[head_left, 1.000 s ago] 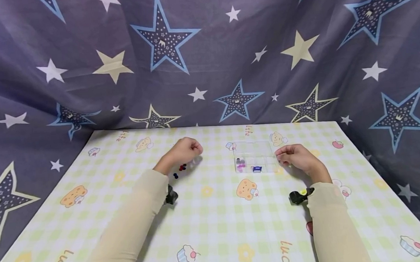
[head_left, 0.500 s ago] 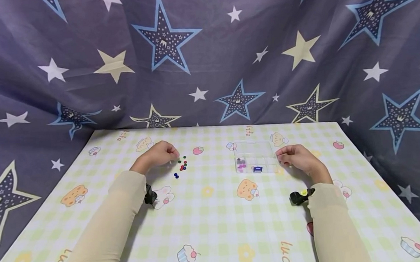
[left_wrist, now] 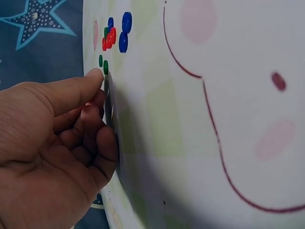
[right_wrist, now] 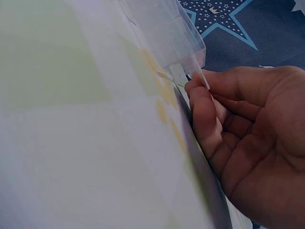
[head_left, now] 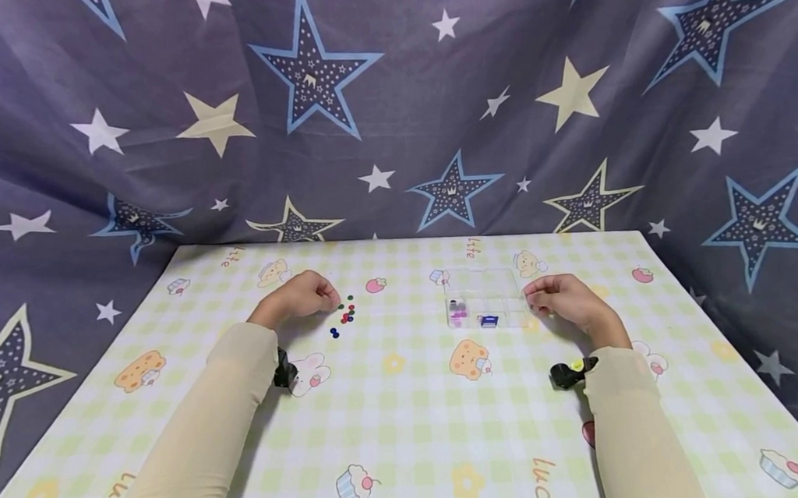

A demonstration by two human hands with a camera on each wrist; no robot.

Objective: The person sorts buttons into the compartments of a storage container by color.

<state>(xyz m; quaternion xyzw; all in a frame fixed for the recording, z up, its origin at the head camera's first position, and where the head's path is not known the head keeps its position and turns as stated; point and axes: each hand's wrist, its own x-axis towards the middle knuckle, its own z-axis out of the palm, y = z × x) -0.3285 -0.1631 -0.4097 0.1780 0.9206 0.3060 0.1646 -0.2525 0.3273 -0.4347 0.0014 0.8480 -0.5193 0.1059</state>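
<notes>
My left hand (head_left: 302, 294) hovers low at the left edge of a loose cluster of small, round, button-like pieces. In the left wrist view its thumb tip is beside a green piece (left_wrist: 106, 67); the fingers are bent, and nothing shows between them. Red pieces (left_wrist: 109, 39) and blue pieces (left_wrist: 124, 42) lie just beyond, some touching. On the right, my right hand (head_left: 566, 300) pinches the edge of a clear plastic compartment box (right_wrist: 167, 28) between thumb and fingers. Pink-purple pieces (head_left: 458, 315) and dark ones sit in the box's front left compartment.
A checked cloth with cartoon prints covers the table (head_left: 412, 420). A star-patterned curtain (head_left: 388, 109) hangs behind and beside it. A blue label (head_left: 489, 322) shows at the box's front. Each wrist wears a black camera (head_left: 285, 369).
My left hand has moved left from between the pieces and the box to the cluster's left side, uncovering the pieces. Over the last half second it has stayed there. The right hand keeps its place.
</notes>
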